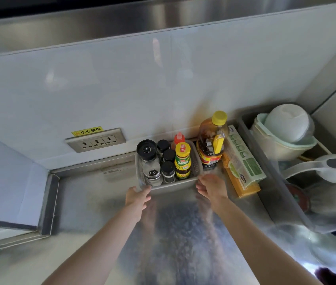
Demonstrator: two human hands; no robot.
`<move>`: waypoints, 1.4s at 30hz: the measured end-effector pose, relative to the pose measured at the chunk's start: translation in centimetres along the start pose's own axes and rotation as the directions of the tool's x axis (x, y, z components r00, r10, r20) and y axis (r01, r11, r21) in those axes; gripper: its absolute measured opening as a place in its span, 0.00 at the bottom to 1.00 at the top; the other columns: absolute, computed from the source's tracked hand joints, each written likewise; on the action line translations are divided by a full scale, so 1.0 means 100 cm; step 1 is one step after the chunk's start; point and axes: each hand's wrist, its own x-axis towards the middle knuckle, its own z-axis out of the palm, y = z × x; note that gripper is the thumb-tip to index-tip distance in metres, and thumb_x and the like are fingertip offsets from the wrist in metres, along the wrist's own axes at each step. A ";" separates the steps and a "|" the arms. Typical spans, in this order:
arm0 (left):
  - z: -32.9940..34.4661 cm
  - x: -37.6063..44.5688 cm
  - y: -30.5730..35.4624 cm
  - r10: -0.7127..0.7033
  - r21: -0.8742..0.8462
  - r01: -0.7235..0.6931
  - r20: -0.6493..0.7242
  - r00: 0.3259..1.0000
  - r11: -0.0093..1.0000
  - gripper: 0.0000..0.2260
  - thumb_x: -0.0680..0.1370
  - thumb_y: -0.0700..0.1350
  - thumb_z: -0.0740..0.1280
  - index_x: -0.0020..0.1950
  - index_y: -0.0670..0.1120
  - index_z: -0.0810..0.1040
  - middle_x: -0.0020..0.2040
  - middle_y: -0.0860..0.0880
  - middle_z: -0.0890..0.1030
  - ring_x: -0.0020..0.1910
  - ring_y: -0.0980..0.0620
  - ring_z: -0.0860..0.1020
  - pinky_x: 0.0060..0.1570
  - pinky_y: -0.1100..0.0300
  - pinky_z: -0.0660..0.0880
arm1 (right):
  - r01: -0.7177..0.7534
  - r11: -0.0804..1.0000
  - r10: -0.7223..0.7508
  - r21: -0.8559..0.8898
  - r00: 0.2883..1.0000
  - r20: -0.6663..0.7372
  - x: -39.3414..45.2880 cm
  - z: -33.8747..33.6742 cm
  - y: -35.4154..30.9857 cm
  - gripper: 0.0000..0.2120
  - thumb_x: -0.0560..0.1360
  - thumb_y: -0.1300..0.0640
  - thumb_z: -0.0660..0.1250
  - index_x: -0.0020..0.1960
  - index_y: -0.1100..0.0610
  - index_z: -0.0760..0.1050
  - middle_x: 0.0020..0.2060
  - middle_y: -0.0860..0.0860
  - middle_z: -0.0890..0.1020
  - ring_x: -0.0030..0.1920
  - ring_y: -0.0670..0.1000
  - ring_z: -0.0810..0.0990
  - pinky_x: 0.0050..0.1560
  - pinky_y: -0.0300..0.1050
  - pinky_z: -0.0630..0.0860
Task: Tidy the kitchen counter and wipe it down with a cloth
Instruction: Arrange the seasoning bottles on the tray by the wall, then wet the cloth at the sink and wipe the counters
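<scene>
Both hands, left hand [137,197] and right hand [211,187], grasp spice basket [199,167] at 12 o'clock; tidying underway, counter [93,198] unwiped, no cloth visible.

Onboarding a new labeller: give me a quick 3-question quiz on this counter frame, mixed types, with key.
1. True or false: both hands are at the near edge of the grey basket.
2. Which stands outside the basket, to its right? A) the small yellow-capped bottle B) the large oil bottle C) the black-lidded jars
3. Fill in: the wall fitting left of the basket is a triple ____.

Key
1. True: left hand at the near left corner, right hand at the near right corner.
2. B
3. Socket
</scene>
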 end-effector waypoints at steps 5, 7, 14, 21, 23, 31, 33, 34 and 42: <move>0.001 -0.037 -0.014 0.071 0.221 -0.105 0.155 0.985 0.970 0.24 0.73 0.44 0.70 0.66 0.40 0.68 0.59 0.42 0.77 0.54 0.47 0.76 0.53 0.56 0.69 | 0.158 0.974 -0.146 -0.163 0.986 0.086 -0.044 -0.025 0.027 0.07 0.74 0.63 0.67 0.50 0.66 0.78 0.34 0.54 0.74 0.29 0.43 0.75 0.32 0.37 0.75; 0.003 -0.057 -0.022 0.177 0.322 -0.256 0.255 0.951 0.911 0.23 0.73 0.43 0.70 0.65 0.40 0.69 0.61 0.42 0.75 0.52 0.49 0.74 0.50 0.60 0.68 | 0.250 0.932 -0.226 -0.262 0.967 0.120 -0.064 -0.035 0.043 0.16 0.71 0.59 0.70 0.58 0.63 0.76 0.42 0.53 0.79 0.34 0.42 0.78 0.33 0.35 0.73; 0.028 -0.127 -0.067 0.307 0.410 -0.564 0.540 0.783 0.717 0.16 0.75 0.37 0.66 0.62 0.37 0.71 0.57 0.42 0.73 0.52 0.51 0.71 0.48 0.66 0.64 | 0.348 0.855 -0.383 -0.384 0.924 -0.014 -0.157 -0.101 0.094 0.20 0.73 0.57 0.69 0.63 0.57 0.73 0.57 0.53 0.79 0.56 0.54 0.78 0.54 0.48 0.76; 0.083 -0.190 -0.121 0.278 0.396 -0.722 0.733 0.621 0.568 0.06 0.75 0.35 0.64 0.51 0.42 0.74 0.49 0.45 0.75 0.48 0.52 0.72 0.43 0.71 0.67 | 0.235 0.871 -0.379 -0.431 0.881 -0.284 -0.236 -0.212 0.147 0.19 0.75 0.58 0.67 0.65 0.58 0.71 0.62 0.53 0.76 0.57 0.50 0.75 0.51 0.35 0.66; 0.104 -0.207 -0.136 0.260 0.370 -0.771 0.791 0.554 0.518 0.07 0.75 0.35 0.64 0.51 0.41 0.75 0.48 0.45 0.75 0.48 0.51 0.72 0.36 0.79 0.67 | 0.196 0.896 -0.352 -0.398 0.862 -0.366 -0.250 -0.242 0.165 0.19 0.75 0.57 0.67 0.64 0.59 0.71 0.61 0.54 0.76 0.57 0.50 0.74 0.50 0.38 0.67; 0.209 -0.255 -0.182 0.118 0.315 -0.891 0.922 0.369 0.327 0.08 0.72 0.34 0.67 0.50 0.42 0.74 0.50 0.44 0.76 0.49 0.49 0.75 0.49 0.64 0.71 | 0.094 0.923 -0.282 -0.374 0.826 -0.488 -0.257 -0.341 0.223 0.17 0.76 0.58 0.65 0.64 0.58 0.71 0.64 0.53 0.74 0.65 0.51 0.71 0.64 0.44 0.66; 0.236 -0.262 -0.197 0.118 0.292 -0.934 0.940 0.320 0.204 0.13 0.73 0.38 0.68 0.56 0.41 0.74 0.53 0.47 0.73 0.50 0.50 0.75 0.53 0.61 0.71 | 0.090 0.926 -0.276 -0.366 0.825 -0.494 -0.248 -0.359 0.234 0.17 0.76 0.57 0.65 0.64 0.57 0.71 0.63 0.53 0.75 0.64 0.51 0.72 0.65 0.46 0.68; 0.248 -0.267 -0.204 0.122 0.282 -0.950 0.947 0.298 0.131 0.15 0.73 0.40 0.68 0.59 0.42 0.73 0.54 0.48 0.72 0.51 0.51 0.74 0.54 0.62 0.69 | 0.093 0.926 -0.275 -0.367 0.830 -0.485 -0.242 -0.367 0.239 0.17 0.76 0.57 0.65 0.64 0.57 0.71 0.63 0.53 0.75 0.63 0.50 0.73 0.64 0.45 0.69; 0.324 -0.278 -0.257 0.079 0.286 -0.920 0.958 0.275 -0.270 0.22 0.72 0.49 0.69 0.64 0.49 0.69 0.64 0.48 0.66 0.60 0.47 0.72 0.62 0.54 0.68 | 0.103 0.934 -0.261 -0.342 0.849 -0.459 -0.201 -0.411 0.252 0.14 0.75 0.60 0.63 0.60 0.60 0.73 0.58 0.55 0.78 0.60 0.54 0.75 0.61 0.47 0.71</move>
